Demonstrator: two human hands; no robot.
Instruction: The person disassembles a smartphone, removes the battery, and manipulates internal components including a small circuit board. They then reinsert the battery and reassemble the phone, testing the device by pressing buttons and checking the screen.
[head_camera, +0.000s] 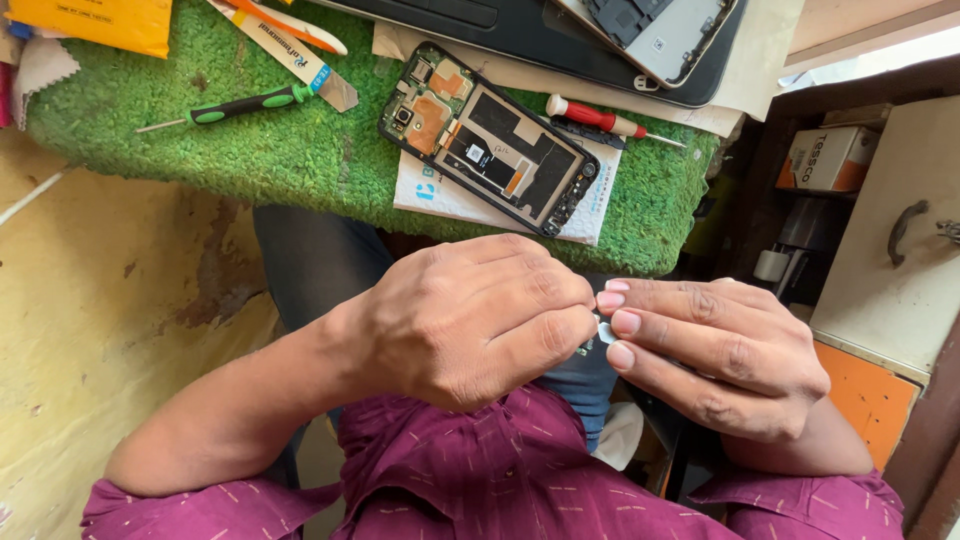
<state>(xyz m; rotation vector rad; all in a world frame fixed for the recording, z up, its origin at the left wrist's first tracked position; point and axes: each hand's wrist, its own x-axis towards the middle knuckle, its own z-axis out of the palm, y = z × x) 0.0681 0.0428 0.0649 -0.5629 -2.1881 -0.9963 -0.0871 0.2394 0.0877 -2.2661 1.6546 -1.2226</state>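
Note:
My left hand (470, 320) and my right hand (715, 350) meet over my lap, fingertips pinched together on a tiny pale part (603, 331) that is mostly hidden between them. Just beyond the hands, an opened phone (488, 140) with its back off and boards exposed lies on a white sheet (440, 195) on a green turf-like mat (280, 150). A red-handled screwdriver (595, 117) lies beside the phone's far edge. A green-and-black screwdriver (235, 105) lies to the left on the mat.
A black laptop (520, 35) with a grey phone back cover (665, 35) on it lies at the mat's far side. A yellow packet (95, 22) is at top left. At right stand a small box (828, 158) and a cream drawer front (900, 240).

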